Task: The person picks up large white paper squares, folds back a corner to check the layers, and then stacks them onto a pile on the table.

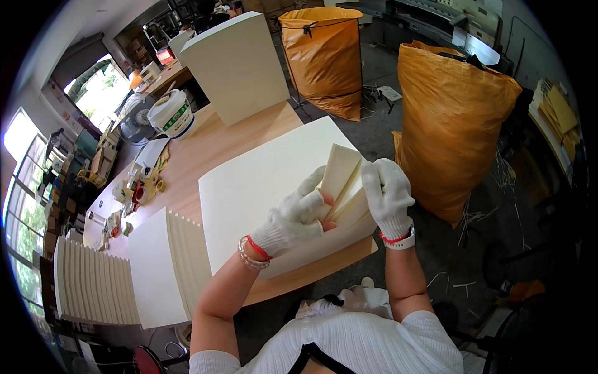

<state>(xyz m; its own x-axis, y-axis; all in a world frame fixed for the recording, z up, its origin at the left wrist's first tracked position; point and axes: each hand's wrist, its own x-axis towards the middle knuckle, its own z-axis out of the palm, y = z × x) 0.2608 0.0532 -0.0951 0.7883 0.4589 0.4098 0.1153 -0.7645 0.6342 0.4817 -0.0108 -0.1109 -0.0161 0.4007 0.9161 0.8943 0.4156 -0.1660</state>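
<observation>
Cream paper sheets (341, 184) are in our hands — a small bundle, lifted and tilted up at the near right corner of the big paper stack (261, 181) on the wooden table (205, 149). Our left hand (298, 215), in a white glove, is curled around the bundle from the left. Our right hand (387, 190) pinches its right edge with closed fingers. Fanned paper piles (124, 274) lie to our left — two orange sacks (448, 124) stand past the table.
</observation>
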